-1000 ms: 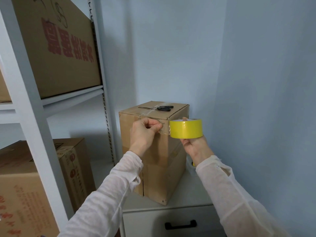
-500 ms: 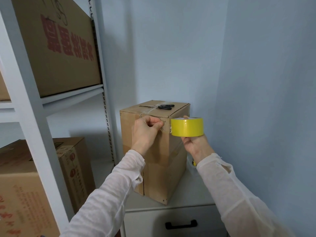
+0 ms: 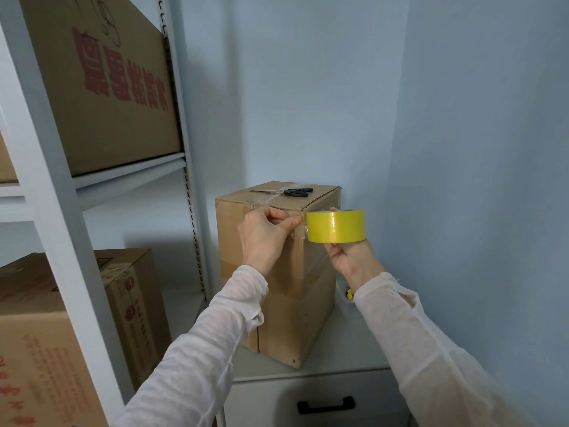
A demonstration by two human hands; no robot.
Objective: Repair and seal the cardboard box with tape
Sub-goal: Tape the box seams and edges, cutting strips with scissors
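Both arms reach forward in pale long sleeves (image 3: 215,340), wrists bare. The left hand (image 3: 266,237) curls its fingers, thumb and forefinger pinching the tape end (image 3: 303,232) against the cardboard box (image 3: 232,241). The right hand (image 3: 349,258), palm up, grips the tape roll (image 3: 335,226) from beneath.

Shelf post (image 3: 191,211) left and wall (image 3: 462,180) right hem the box (image 3: 234,232); room above it

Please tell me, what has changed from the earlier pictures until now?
The left hand slid its thumb slightly right along the tape strip, toward the box corner and the tape roll. Nothing was taken or let go. The right hand still holds the roll, and the scissors still lie on the box.
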